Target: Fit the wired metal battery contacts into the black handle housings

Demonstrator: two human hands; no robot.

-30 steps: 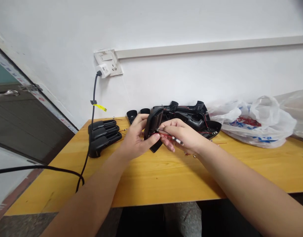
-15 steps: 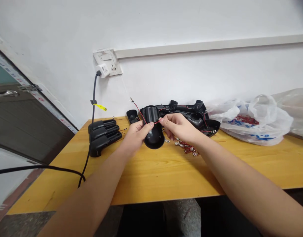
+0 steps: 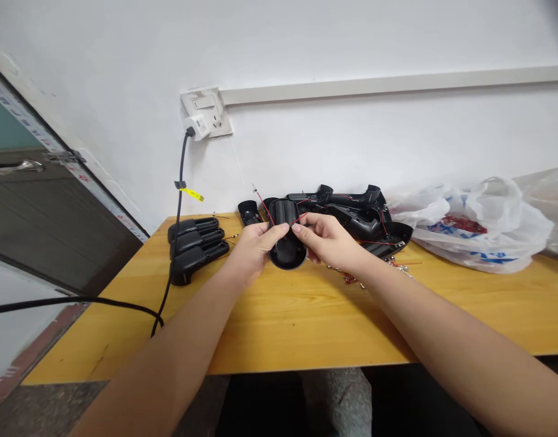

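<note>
Between my hands, above the table, is a black plastic housing (image 3: 288,252) with a rounded, hollow lower end facing me. My left hand (image 3: 256,246) grips its left side, thumb laid over the middle. From the right, my right hand (image 3: 327,238) closes on the housing too, its thumb pressed near the left thumb. A thin red wire (image 3: 263,206) crosses the housing under the thumbs; its left end sticks up with a small metal terminal. The wire's right part shows by my right index finger. My fingers behind the housing are hidden.
Several black housings (image 3: 197,246) lie at left beside a hanging black cable (image 3: 181,200). More black shells (image 3: 356,224) with red wires are piled by the wall. Loose red wires (image 3: 349,277) lie under my right forearm; a white plastic bag (image 3: 492,243) holds more.
My right thumb has moved in closer to the left thumb, pressing at the housing's middle. The view has shifted slightly, so the scene sits a little further right.
</note>
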